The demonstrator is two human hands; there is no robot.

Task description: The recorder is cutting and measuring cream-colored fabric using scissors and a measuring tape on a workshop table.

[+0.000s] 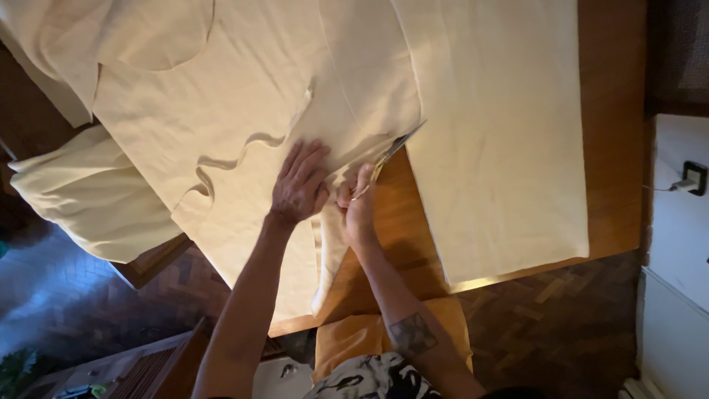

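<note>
Fingers (306,159) of left hand (299,185) press flat, spread, on cream fabric (244,89); right hand (360,207) grips scissors (391,151), mid-cut. Next stroke likely requires taut cloth.

Cloth (244,89) on table (613,148); scissors (388,155) right of left hand (299,188)

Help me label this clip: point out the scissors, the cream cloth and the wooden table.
scissors (390,152), head view, on the blades.
cream cloth (244,96), head view, on the flat spread part.
wooden table (609,111), head view, on the bare strip right of the cloth.
</note>
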